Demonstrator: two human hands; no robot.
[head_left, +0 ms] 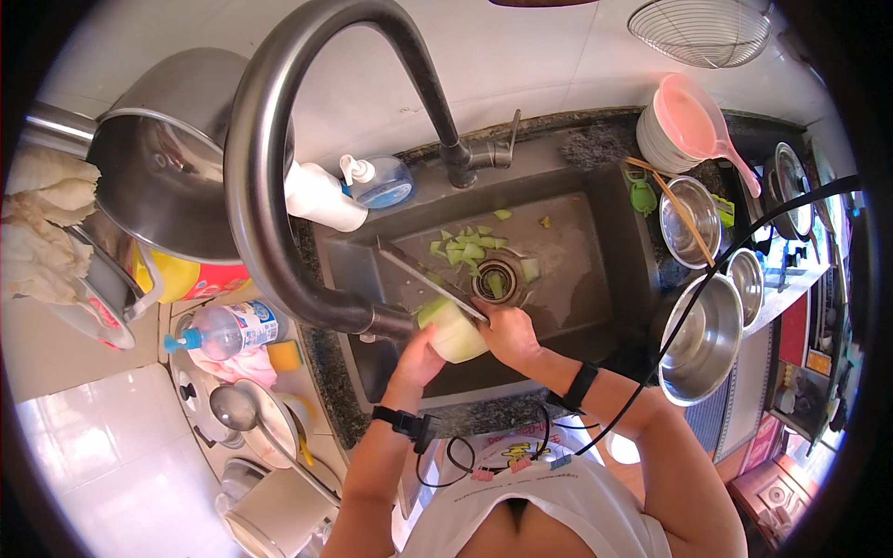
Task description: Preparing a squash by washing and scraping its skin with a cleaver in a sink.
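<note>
Over the near part of the sink (pixel 572 279), my left hand (pixel 418 359) holds a thick piece of pale green gourd or melon (pixel 457 338) from its left side. Green skin shows at its upper left, and the rest looks pale and peeled. My right hand (pixel 509 335) grips a knife (pixel 425 273) at its lower right end. The blade slants up to the left and lies against the top of the gourd. Below, several green peel pieces (pixel 464 244) lie on the sink floor beside the drain (pixel 497 279). A peel piece also rests in the drain.
The faucet (pixel 258 174) arches over the sink's left side. Pump bottles (pixel 384 183) stand behind. Steel bowls (pixel 701 342), chopsticks (pixel 673 202) and a pink ladle (pixel 687 115) sit at right. A black cable (pixel 687 307) crosses near my right arm. A big steel pot (pixel 160 167) is at left.
</note>
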